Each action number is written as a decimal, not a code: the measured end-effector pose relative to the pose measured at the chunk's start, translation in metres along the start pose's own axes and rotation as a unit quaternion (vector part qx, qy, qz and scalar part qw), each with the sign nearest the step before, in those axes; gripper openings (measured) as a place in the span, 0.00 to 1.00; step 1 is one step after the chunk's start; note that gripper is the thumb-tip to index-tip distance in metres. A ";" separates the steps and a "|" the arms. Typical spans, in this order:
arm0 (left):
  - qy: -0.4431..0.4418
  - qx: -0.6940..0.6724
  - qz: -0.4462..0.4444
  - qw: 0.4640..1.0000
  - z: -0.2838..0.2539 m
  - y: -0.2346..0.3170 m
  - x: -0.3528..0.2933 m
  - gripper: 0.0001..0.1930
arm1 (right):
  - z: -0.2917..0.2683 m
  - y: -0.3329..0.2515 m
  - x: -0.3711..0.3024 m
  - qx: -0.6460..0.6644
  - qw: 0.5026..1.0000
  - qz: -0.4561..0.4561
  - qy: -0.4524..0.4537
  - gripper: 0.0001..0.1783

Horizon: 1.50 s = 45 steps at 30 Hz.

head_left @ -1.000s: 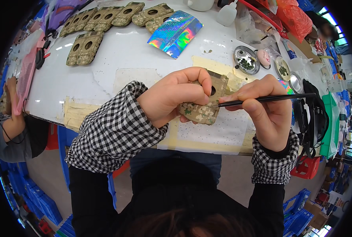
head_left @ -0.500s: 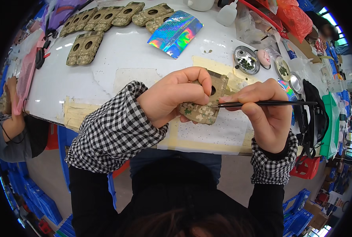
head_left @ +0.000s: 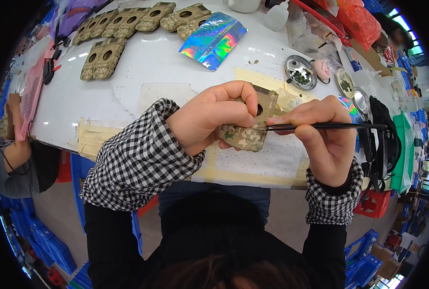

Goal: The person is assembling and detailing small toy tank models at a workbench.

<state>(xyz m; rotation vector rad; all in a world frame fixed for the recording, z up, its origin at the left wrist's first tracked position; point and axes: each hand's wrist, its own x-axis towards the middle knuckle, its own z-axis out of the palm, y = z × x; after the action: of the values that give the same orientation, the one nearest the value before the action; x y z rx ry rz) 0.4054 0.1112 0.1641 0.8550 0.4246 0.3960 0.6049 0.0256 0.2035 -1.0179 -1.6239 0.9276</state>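
My left hand (head_left: 217,113) is closed around a camouflage-patterned model hull (head_left: 248,137) with a round hole in its top, and its thumb and forefinger press onto the upper face. Black tweezers (head_left: 328,126) lie between the thumb and fingers of my right hand (head_left: 323,137), their tips pointing left and meeting the hull near my left thumb. Whether anything tiny sits between the tips is too small to tell. Below the hull lies a white dotted sheet (head_left: 272,161), taped at its edges.
Several similar hulls (head_left: 103,58) stand at the back left, beside a shiny holographic pouch (head_left: 213,41). To the right are a round metal dish (head_left: 313,83) of small dark green pieces, another dish (head_left: 344,82), a white squeeze bottle (head_left: 277,18) and a green tray (head_left: 403,149). Another person's arm (head_left: 14,139) shows far left.
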 end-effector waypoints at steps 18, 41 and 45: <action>-0.003 -0.021 -0.013 1.000 0.001 0.004 -0.003 0.06 | 0.001 0.004 -0.002 0.045 0.999 0.010 0.018 0.06; -0.002 -0.017 -0.007 1.000 0.002 0.005 -0.004 0.09 | 0.003 0.004 0.001 0.085 0.994 -0.028 0.069 0.15; -0.005 -0.018 -0.011 1.000 0.005 0.008 -0.006 0.09 | 0.003 0.004 0.001 0.086 0.993 -0.032 0.076 0.16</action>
<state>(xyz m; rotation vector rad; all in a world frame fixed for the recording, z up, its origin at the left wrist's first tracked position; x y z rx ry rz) 0.4015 0.1100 0.1741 0.8169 0.4155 0.3781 0.6024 0.0274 0.1992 -0.8907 -1.4164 0.9092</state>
